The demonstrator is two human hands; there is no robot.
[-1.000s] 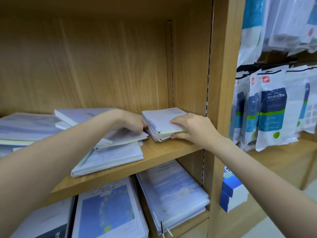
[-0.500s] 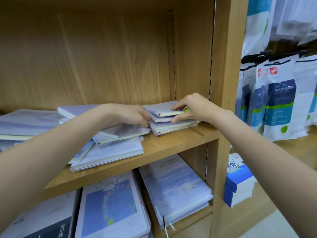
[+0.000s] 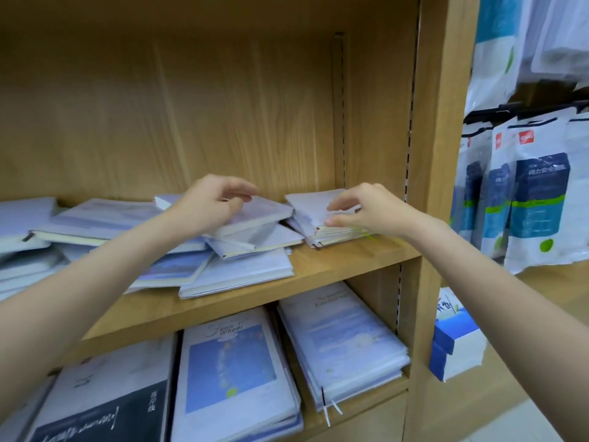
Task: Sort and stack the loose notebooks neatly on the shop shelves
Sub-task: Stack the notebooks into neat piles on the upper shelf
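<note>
On the upper wooden shelf [image 3: 338, 266] lies a loose, slanting pile of pale lavender notebooks [image 3: 242, 269]. My left hand [image 3: 213, 202] grips the top notebook [image 3: 264, 215] of that pile, fingers curled over its far edge, and its right end is tilted up. To the right, against the shelf's side wall, sits a small stack of notebooks [image 3: 306, 202]. My right hand [image 3: 366, 208] hovers over that stack's right corner with loosely curved fingers, its thumb touching the front edge.
More notebooks [image 3: 38, 224] spread along the upper shelf to the left. The lower shelf holds blue-covered notebooks [image 3: 229, 371] and a wrapped stack [image 3: 344, 339]. Right of the upright [image 3: 443, 154] hang packaged goods [image 3: 541, 199], with blue-and-white boxes [image 3: 455, 346] below.
My left hand has moved up onto the top notebook of the loose pile and raised its right end. My right hand's fingers have eased off the small stack's top notebook.
</note>
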